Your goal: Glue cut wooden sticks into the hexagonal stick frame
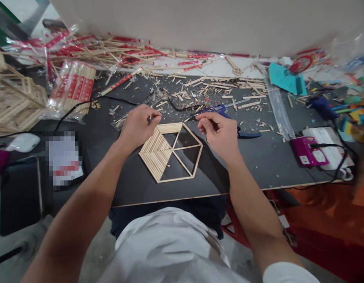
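Note:
A hexagonal frame [186, 180] of thin wooden sticks lies flat on the dark table before me. Rows of sticks fill its left sections [154, 159], and part of the top section is filled too; the right sections are open. My left hand [139, 125] is over the frame's upper left corner, fingers pinched together; what they hold, if anything, is too small to name. At the upper right, my right hand [219, 129] is also closed in a pinch, its contents unclear. Just behind it lies a blue glue gun [221, 109], partly hidden by the hand.
Wrapped stick bundles [72, 88] and a built stick structure [19, 98] stand left. Cut sticks [223, 84] and scraps litter the back. A phone [21, 194] lies left; clear glue sticks [279, 108] and a purple plug adapter [309, 151] are right. A black cable [90, 102] crosses the table.

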Demonstrator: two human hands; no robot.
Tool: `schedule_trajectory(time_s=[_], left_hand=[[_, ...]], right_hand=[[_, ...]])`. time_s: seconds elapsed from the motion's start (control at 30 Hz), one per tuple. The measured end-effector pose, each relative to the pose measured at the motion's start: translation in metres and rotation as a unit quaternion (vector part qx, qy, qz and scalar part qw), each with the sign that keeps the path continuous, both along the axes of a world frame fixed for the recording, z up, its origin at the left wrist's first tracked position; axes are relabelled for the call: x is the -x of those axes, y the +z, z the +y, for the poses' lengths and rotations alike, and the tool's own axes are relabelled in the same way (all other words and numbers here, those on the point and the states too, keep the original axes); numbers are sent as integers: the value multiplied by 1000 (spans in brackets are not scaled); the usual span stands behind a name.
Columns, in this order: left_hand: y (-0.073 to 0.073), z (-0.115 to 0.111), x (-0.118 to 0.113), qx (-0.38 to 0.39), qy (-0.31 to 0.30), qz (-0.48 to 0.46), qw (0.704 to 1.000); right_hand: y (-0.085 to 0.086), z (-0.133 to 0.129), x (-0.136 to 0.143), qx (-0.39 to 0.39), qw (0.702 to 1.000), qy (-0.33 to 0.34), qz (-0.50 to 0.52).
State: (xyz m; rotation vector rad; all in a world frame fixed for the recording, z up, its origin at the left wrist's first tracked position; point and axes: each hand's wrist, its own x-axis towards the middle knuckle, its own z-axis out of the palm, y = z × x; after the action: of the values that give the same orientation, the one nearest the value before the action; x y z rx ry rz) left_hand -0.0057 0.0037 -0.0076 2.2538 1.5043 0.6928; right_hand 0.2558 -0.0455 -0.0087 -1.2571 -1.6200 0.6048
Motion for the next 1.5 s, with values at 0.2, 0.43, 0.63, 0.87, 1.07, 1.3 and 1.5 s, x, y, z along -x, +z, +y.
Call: schedule_trajectory(time_s=[0.2, 0.43, 0.63, 0.87, 1.07, 1.3, 1.5], left_hand=[[-2, -2, -1, -13, -7, 7, 1000], [-5, -12, -9, -90, -83, 82, 989], [-9, -15, -15, -108, -154, 127, 974], [-21, -9, -15, -91, -144, 104, 980], [-18, -8, -19, -84, -145, 86, 982], [-14, -9, -20, -74, -145, 91, 982], [-12, -11, -19, -58, -148, 95, 983]], right_hand=[[-3, 2, -3, -16, 1000, -15, -8], [1, 2, -2, -31, 993, -28, 107], [7, 0, -4, -68, 987, -138, 41], [-1, 6, -10, -14, 998, -60, -8], [-2, 3, -7, 42, 998, -12, 53], [1, 0, -5, 19, 999, -29, 31], [-6, 1, 0, 92, 993, -50, 49]])
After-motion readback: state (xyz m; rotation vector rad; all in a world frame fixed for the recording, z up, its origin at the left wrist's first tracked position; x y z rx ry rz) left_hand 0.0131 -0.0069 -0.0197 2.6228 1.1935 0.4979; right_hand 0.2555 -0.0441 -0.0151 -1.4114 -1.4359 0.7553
